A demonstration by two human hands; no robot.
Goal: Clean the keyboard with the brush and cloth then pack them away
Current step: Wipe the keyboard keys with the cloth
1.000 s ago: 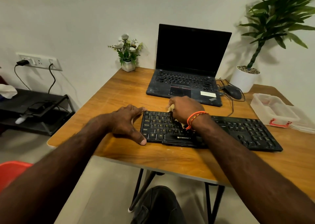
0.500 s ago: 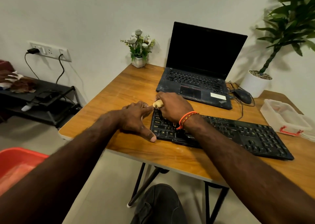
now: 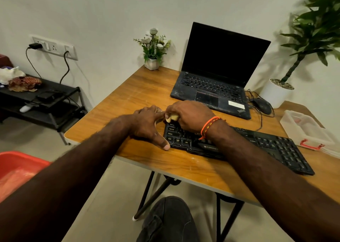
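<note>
A black keyboard lies along the front of the wooden table. My right hand grips a brush with a pale wooden handle over the keyboard's far left corner; the bristles are hidden under the hand. My left hand rests flat on the table against the keyboard's left end, fingers straight, thumb by the front corner. No cloth shows plainly.
An open black laptop stands behind the keyboard, with a mouse and cables to its right. A clear plastic box with a red latch sits at the right edge. A small flower pot and a large plant pot stand at the back.
My right hand has moved the brush leftward along the keyboard to its far left corner. My left hand has stayed at the keyboard's left end. The view has shifted left.
</note>
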